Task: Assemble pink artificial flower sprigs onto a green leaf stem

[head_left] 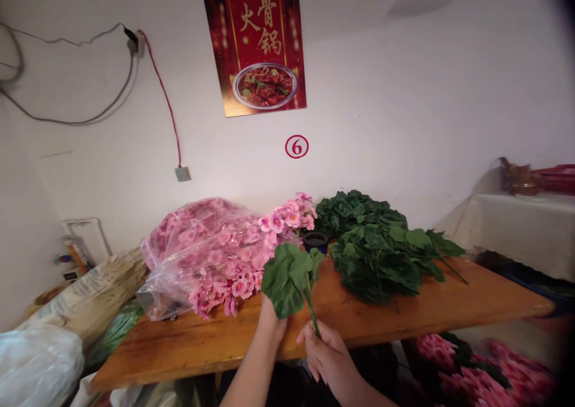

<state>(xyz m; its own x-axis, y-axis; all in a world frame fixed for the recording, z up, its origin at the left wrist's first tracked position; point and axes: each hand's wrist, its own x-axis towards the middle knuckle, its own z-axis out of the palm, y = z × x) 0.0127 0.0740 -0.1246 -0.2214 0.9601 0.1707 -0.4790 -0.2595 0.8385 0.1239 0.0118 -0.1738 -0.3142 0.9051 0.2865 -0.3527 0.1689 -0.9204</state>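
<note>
My right hand (327,356) pinches the green stem of an artificial leaf sprig (287,275) near the table's front edge. My left hand (271,320) reaches up behind the sprig's leaves and touches them; its fingers are mostly hidden. A clear plastic bag of pink artificial flowers (202,251) lies just left of the sprig, with a loose pink flower cluster (291,215) at its right end. A heap of green artificial leaves (377,245) lies to the right on the wooden table (449,299).
A small dark cup (316,239) stands between flowers and leaves. Sacks and bags (81,299) pile up at the left. More pink flowers (476,371) lie below the table at right. A white-clothed table (521,227) stands far right. A red poster (256,41) hangs on the wall.
</note>
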